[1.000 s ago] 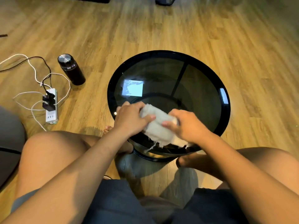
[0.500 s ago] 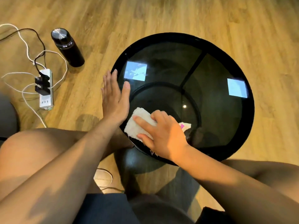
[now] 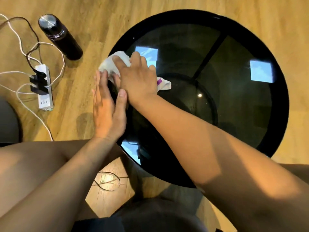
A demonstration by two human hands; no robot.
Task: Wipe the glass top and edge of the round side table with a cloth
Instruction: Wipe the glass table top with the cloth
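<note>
The floor (image 3: 117, 10) is of light wooden planks, and on it stands a round side table (image 3: 282, 114) with a black rim and a dark glass top (image 3: 234, 106) that reflects some bright windows. The white cloth (image 3: 122, 57) lies at the left edge of the table, partly on the glass and partly over the rim. The right hand (image 3: 138, 81) lies on the cloth with the fingers stretched over it and presses it down. A corner of the cloth with a purple label (image 3: 159, 81) comes out from under the hand. The left hand (image 3: 107, 113) is flat, with straight fingers, against the left rim just beside the cloth and holds nothing. To the left on the floor stands a black bottle (image 3: 61, 37), upright. Near it lies a white power strip (image 3: 44, 97) with black plugs and several cables (image 3: 13, 73).
</note>
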